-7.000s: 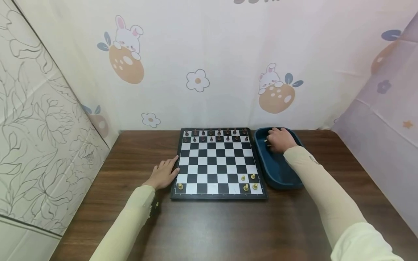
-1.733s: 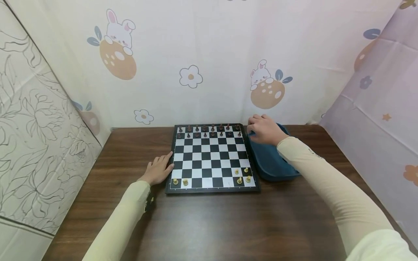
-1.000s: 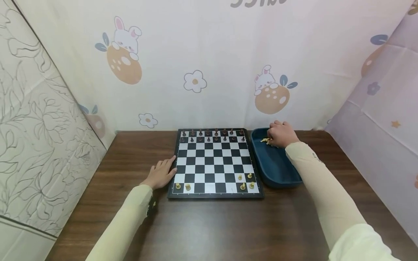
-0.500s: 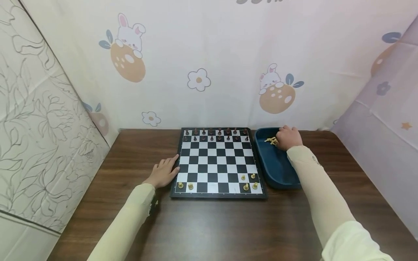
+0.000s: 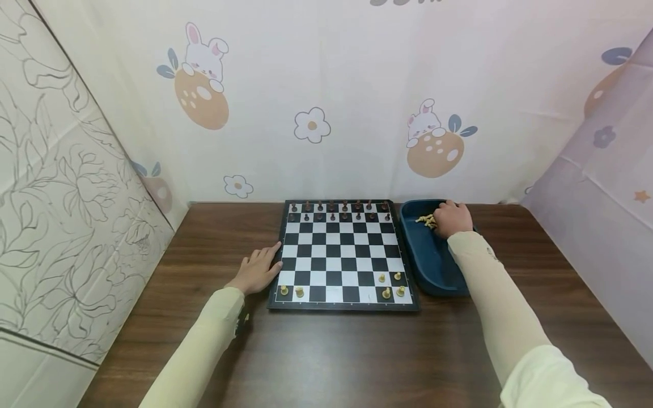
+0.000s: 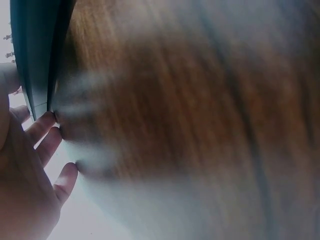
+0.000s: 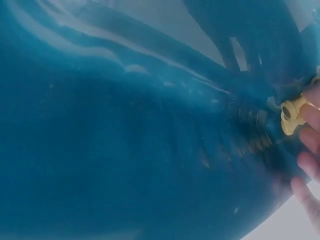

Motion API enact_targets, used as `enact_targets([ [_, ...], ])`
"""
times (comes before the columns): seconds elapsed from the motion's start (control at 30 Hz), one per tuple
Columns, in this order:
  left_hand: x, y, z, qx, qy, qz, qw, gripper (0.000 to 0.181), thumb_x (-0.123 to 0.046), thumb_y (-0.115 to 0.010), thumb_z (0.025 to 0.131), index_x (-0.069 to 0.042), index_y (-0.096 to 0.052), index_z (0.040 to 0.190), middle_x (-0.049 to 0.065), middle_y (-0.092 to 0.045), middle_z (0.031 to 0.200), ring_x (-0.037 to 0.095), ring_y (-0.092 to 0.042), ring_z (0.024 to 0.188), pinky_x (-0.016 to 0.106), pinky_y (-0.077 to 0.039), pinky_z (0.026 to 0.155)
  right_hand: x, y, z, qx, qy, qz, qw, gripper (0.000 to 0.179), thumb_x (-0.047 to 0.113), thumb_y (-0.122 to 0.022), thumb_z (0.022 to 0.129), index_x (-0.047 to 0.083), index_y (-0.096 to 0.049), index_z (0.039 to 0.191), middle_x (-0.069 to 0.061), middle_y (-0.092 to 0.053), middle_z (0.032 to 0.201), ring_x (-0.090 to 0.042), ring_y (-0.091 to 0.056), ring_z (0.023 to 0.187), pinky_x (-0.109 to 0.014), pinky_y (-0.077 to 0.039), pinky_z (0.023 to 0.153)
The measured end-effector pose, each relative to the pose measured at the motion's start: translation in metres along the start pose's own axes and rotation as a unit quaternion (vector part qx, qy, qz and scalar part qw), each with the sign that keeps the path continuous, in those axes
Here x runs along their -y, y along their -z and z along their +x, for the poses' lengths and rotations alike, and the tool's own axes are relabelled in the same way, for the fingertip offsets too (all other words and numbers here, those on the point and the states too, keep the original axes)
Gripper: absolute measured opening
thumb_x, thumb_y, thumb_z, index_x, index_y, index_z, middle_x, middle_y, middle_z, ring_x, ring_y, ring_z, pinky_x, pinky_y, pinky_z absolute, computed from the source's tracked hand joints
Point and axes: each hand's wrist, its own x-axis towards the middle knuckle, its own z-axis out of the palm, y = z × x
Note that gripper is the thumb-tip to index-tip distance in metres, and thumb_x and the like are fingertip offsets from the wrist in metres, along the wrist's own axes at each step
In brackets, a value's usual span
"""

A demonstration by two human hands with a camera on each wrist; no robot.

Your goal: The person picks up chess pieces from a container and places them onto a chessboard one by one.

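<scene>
My left hand (image 5: 257, 270) lies with extended fingers against the left edge of the chessboard (image 5: 333, 258); in the left wrist view its fingertips (image 6: 47, 120) are at the board's dark side. My right hand (image 5: 452, 219) reaches into the back of a blue tray (image 5: 433, 272), beside a small pile of pale yellow chess pieces (image 5: 426, 220). In the right wrist view its fingers (image 7: 311, 117) pinch one pale yellow chess piece (image 7: 289, 119), its round base towards the camera. Several pale pieces stand on the near rows, including one chess piece (image 5: 299, 292) second from the left corner.
Dark red chess pieces (image 5: 332, 217) fill the two far rows of the board. The tray stands close along the board's right side. Both sit on a brown wooden table (image 5: 326, 351), with a patterned cloth (image 5: 357, 153) hanging behind its back edge.
Since seven seconds ago a second pale chess piece has appeared in the near-left row. My right hand has gone from above the tray's back left corner down into the tray; my left hand stays.
</scene>
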Motion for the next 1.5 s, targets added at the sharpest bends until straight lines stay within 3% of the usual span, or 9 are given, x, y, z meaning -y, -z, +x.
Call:
enact_targets([
  [0.23,-0.003,-0.003,-0.001,0.005,-0.009,0.003,0.9999,0.06,-0.036,-0.039,0.101,-0.012,-0.021,0.153,0.017,-0.034,0.149,0.036,-0.031,0.132,0.06,-0.023,0.1,-0.001,-0.006,-0.007,-0.008,-0.006,-0.004,0.9999,0.016,0.012,-0.075,0.076,0.004,-0.063,0.071,-0.013,-0.055,0.075,-0.034,-0.05,0.081,-0.054,-0.042,0.075],
  [0.6,-0.006,-0.009,0.0,0.009,-0.011,-0.001,0.9999,0.06,-0.037,-0.037,0.101,-0.012,-0.02,0.153,0.016,-0.034,0.149,0.036,-0.031,0.132,0.061,-0.022,0.101,-0.001,-0.006,-0.017,-0.013,-0.005,0.011,0.9998,0.012,0.009,-0.073,0.078,0.0,-0.065,0.077,-0.015,-0.055,0.079,-0.035,-0.049,0.083,-0.053,-0.04,0.073],
  [0.77,-0.007,-0.007,-0.001,0.01,-0.008,-0.003,0.9999,0.061,-0.038,-0.037,0.101,-0.013,-0.019,0.153,0.017,-0.033,0.149,0.036,-0.03,0.132,0.06,-0.022,0.101,-0.002,-0.003,-0.016,-0.019,-0.009,0.024,0.9995,0.014,0.009,-0.071,0.078,0.005,-0.061,0.069,-0.013,-0.052,0.076,-0.034,-0.049,0.08,-0.053,-0.041,0.073],
  [0.97,-0.006,-0.003,-0.001,0.005,-0.003,-0.002,1.0,0.061,-0.037,-0.038,0.101,-0.012,-0.02,0.153,0.017,-0.033,0.15,0.037,-0.031,0.132,0.061,-0.021,0.101,0.001,0.008,-0.009,-0.035,0.001,0.046,0.9983,0.013,0.009,-0.069,0.078,0.006,-0.063,0.067,-0.011,-0.052,0.075,-0.032,-0.049,0.077,-0.05,-0.041,0.069],
  [1.23,-0.004,0.001,0.0,0.007,0.003,0.007,0.9999,0.061,-0.037,-0.038,0.101,-0.011,-0.019,0.153,0.018,-0.032,0.15,0.038,-0.03,0.132,0.061,-0.022,0.101,0.009,0.025,-0.001,-0.044,0.022,0.06,0.997,0.01,0.015,-0.073,0.075,0.006,-0.073,0.08,-0.01,-0.056,0.082,-0.029,-0.048,0.08,-0.047,-0.04,0.071],
  [1.5,-0.003,0.002,-0.001,0.01,-0.002,0.008,0.9999,0.061,-0.036,-0.037,0.101,-0.01,-0.018,0.153,0.019,-0.031,0.15,0.039,-0.03,0.132,0.062,-0.021,0.101,0.022,0.045,-0.005,-0.061,0.044,0.082,0.9938,0.013,0.016,-0.068,0.076,0.006,-0.074,0.083,-0.009,-0.057,0.087,-0.028,-0.048,0.085,-0.047,-0.041,0.073],
])
